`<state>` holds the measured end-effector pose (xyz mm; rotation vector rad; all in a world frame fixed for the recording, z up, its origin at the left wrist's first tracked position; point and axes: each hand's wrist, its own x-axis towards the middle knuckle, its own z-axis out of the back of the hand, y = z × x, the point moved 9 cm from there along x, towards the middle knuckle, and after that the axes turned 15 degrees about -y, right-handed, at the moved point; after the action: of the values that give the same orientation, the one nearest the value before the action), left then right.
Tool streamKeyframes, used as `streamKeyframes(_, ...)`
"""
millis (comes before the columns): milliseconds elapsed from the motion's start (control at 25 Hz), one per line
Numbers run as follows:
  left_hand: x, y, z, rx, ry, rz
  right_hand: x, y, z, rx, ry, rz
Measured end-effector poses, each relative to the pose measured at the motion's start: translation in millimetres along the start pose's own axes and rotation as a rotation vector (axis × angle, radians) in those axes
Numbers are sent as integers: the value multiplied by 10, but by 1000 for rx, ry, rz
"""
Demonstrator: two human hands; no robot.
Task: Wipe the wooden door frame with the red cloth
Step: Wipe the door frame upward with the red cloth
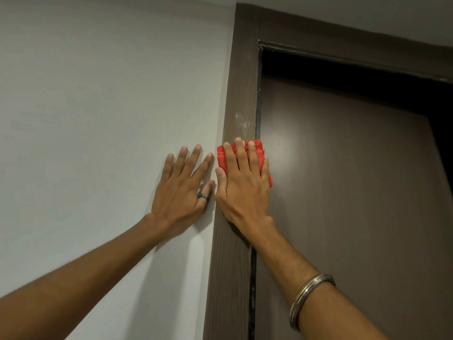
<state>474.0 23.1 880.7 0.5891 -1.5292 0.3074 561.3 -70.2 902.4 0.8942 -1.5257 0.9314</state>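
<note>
Right hand (241, 185) is flat, fingers together and extended upward, pressing the red cloth (221, 158) against the wooden door frame (241, 94). Not a pinch or fist: palm and fingers pin the cloth to the vertical jamb. Cloth is folded or bunched, and shows above the fingertips, left of the index finger and as a sliver right of the little finger. It spans roughly the full width of the jamb face; its right edge reaches the dark gap (257, 106) between frame and door.

Left hand (182, 187) is open, fingers spread, palm flat on the white wall (98, 106) just left of the frame. It holds nothing. Its thumb tip sits right beside the right hand's thumb, close to touching; can't tell if they make contact. Dark ring (203, 197) on the left thumb. Metal bangle (310, 299) on the right forearm.

Both forearms come up from the bottom edge, bare.

Frame: brown wood grain, the jamb runs up to a mitred corner with the top piece (343, 42). Pale smudges (242, 120) on the jamb just above the cloth. Brown door (355, 192) to the right of the jamb, with a soft light reflection near the cloth. Dark opening above the door and at far right.
</note>
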Motion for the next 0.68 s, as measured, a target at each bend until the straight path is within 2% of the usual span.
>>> streamKeyframes(280, 593, 89, -61, 11, -13, -22, 571, -47, -8, -4, -49, 24)
streamKeyframes(680, 960, 263, -88, 29, -71, -7, 1460, -106, -92, -39, -110, -12)
